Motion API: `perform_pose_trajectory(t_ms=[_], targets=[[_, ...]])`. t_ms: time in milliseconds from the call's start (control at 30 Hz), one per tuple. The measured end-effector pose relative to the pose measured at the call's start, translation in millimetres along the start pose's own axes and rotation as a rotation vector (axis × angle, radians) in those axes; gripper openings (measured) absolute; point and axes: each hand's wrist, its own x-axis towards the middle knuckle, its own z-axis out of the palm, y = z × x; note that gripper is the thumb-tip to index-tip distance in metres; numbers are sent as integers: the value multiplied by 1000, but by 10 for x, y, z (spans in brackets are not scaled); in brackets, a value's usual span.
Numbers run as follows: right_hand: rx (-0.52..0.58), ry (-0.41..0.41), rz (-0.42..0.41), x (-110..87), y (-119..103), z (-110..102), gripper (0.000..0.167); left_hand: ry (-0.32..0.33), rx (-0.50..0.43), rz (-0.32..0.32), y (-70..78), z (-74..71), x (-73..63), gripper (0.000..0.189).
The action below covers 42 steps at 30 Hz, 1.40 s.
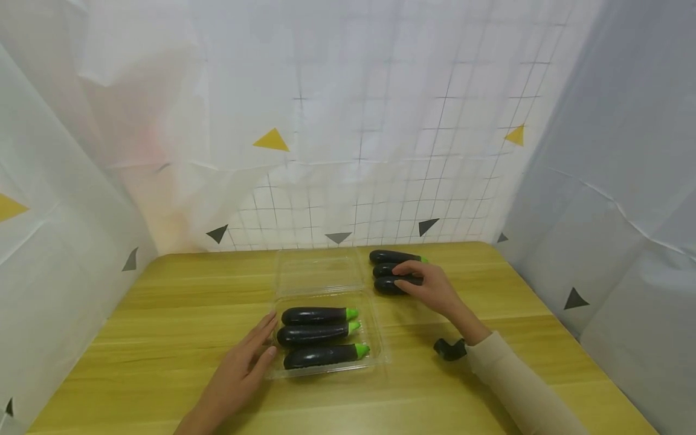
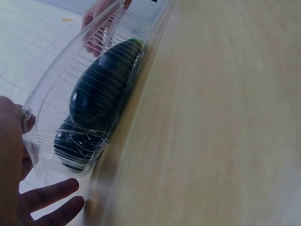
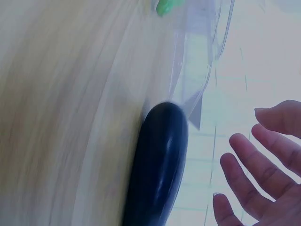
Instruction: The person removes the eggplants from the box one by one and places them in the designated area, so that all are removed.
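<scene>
A clear plastic clamshell box (image 1: 375, 329) lies on the table with its lid (image 1: 321, 275) folded back. Inside it are three dark eggplants with green stems: a rear one (image 1: 312, 315), a middle one (image 1: 312, 334) and a front one (image 1: 321, 356). My left hand (image 1: 239, 368) rests along the box's left side, fingers extended, touching its edge. Right of the lid, three more eggplants (image 1: 388, 285) lie side by side. Over these hovers my right hand (image 1: 432, 287), its fingers spread and apart from the nearest eggplant (image 3: 160, 160) in the right wrist view.
A small black curved object (image 1: 450, 349) shows beside my right wrist; its kind is unclear. The wood-grain table (image 1: 163, 338) is enclosed by white sheets (image 1: 348, 199) at the back and both sides, marked with grid lines and triangles.
</scene>
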Motion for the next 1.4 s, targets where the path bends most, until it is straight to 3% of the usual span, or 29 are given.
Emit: perform_pose_trajectory(t_ms=[567, 967, 1400], targets=[[76, -69, -104, -18, -381, 152, 25, 14, 11, 22, -28, 15, 0, 49], [192, -132, -79, -47, -579, 283, 25, 22, 23, 22, -4, 15, 0, 51], [155, -199, -133, -18, -741, 472, 24, 16, 19, 24, -18, 10, 1, 49]])
